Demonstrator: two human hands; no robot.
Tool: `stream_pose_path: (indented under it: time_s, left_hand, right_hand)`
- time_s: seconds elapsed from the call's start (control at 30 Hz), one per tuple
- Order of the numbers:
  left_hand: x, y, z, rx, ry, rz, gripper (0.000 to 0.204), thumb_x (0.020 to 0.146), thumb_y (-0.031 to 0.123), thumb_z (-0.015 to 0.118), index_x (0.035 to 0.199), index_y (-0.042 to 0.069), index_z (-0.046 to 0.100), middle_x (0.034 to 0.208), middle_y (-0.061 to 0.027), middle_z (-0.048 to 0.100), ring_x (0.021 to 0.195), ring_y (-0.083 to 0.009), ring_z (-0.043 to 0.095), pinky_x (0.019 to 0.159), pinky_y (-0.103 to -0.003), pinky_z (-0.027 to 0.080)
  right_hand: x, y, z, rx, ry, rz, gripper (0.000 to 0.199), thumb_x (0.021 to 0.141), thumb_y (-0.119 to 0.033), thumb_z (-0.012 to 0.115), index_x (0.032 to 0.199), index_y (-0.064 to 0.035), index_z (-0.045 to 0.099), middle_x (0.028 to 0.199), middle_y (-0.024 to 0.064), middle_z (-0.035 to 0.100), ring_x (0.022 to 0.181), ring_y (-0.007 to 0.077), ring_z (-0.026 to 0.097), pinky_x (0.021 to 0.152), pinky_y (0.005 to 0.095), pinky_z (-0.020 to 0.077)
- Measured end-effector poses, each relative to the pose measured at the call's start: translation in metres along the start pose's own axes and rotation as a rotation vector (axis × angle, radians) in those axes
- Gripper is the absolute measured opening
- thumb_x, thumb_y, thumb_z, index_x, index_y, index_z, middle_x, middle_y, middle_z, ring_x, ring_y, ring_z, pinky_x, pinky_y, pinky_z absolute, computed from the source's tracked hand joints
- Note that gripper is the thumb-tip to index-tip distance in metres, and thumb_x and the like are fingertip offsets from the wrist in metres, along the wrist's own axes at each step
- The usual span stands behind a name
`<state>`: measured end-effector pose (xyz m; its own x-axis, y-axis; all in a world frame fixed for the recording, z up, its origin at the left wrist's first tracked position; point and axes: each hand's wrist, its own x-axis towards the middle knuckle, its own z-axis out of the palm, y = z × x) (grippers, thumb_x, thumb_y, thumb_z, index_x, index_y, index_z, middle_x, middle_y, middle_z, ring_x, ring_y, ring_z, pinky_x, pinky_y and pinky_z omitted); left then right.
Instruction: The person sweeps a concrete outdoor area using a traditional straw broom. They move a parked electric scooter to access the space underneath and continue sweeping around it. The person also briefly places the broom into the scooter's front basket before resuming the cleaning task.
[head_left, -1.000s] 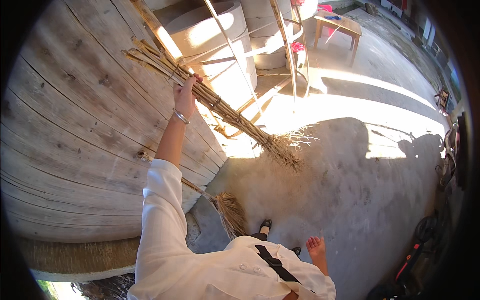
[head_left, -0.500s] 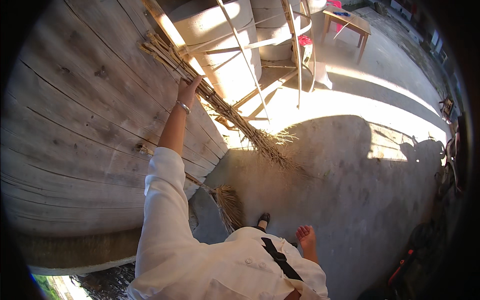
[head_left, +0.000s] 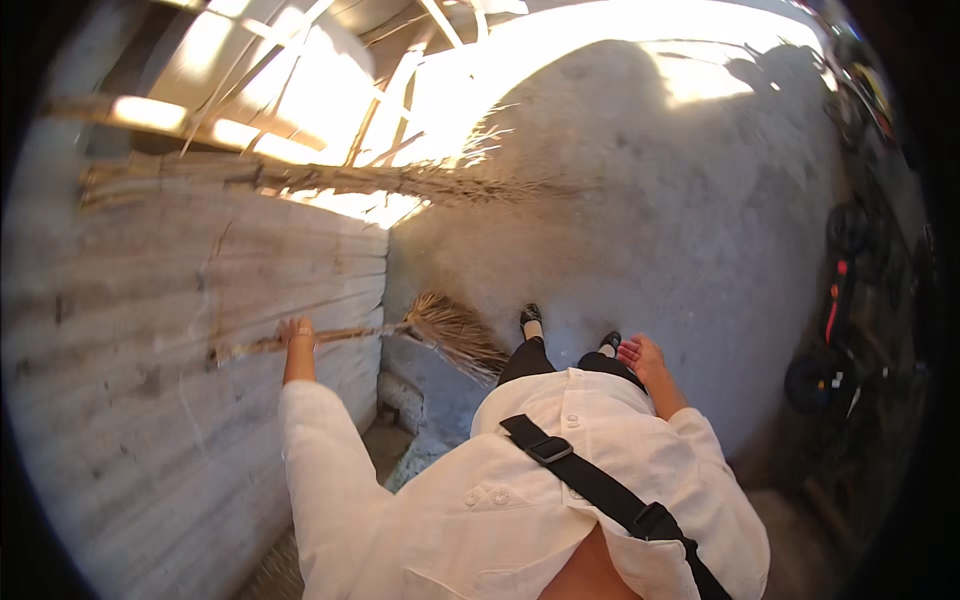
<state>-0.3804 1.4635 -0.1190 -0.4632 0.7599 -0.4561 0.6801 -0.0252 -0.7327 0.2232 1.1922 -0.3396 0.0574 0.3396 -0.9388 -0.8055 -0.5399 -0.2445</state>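
Observation:
My left hand [head_left: 297, 330] reaches over the handle of a short straw broom [head_left: 455, 335], its fingers stretched out and somewhat blurred. Whether the palm touches the handle I cannot tell. This broom leans along the plank wall [head_left: 130, 300], its fanned bristles toward my feet. Farther off, a long twig broom [head_left: 400, 182] rests against the wall's far end, with no hand on it. My right hand [head_left: 643, 357] hangs by my hip, fingers loosely apart and holding nothing.
Beyond the twig broom stand wooden poles [head_left: 160, 115] in bright sun. Grey concrete floor [head_left: 650, 230] spreads ahead and to the right. Along the right edge is a dark wheeled thing with a red part [head_left: 834, 300]. A rough stone block [head_left: 402, 400] sits below the wall's end.
My left hand has let go of the twig broom and come back toward me to the short broom's handle. The view has turned, and both my feet now show.

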Motion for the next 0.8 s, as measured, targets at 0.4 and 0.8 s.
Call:
stream_pose_path:
  time_s: [0.4,0.8]
  left_hand:
    - [0.035,0.056,0.108,0.507,-0.81,-0.048,0.037,0.078,0.042,0.054,0.096,0.01,0.059,0.105,-0.0073,0.057,0.086,-0.0225,0.057,0.076,-0.04,0.044]
    - [-0.176,0.143,0.01,0.48,0.117,0.262,0.02,0.077,0.03,0.057,0.069,0.011,0.056,0.067,-0.0037,0.054,0.058,-0.0148,0.052,0.059,-0.028,0.043]
  right_hand:
    - [-0.025,0.008,-0.035,0.085,0.082,-0.158,0.029,0.082,-0.026,0.049,0.098,-0.0022,0.044,0.085,0.0131,0.054,0.068,0.0223,0.059,0.059,0.0329,0.0505]
    - [-0.04,0.071,-0.21,0.306,0.067,-0.128,0.028,0.083,-0.023,0.047,0.099,-0.0005,0.044,0.083,0.0144,0.056,0.065,0.023,0.06,0.054,0.0324,0.0515]
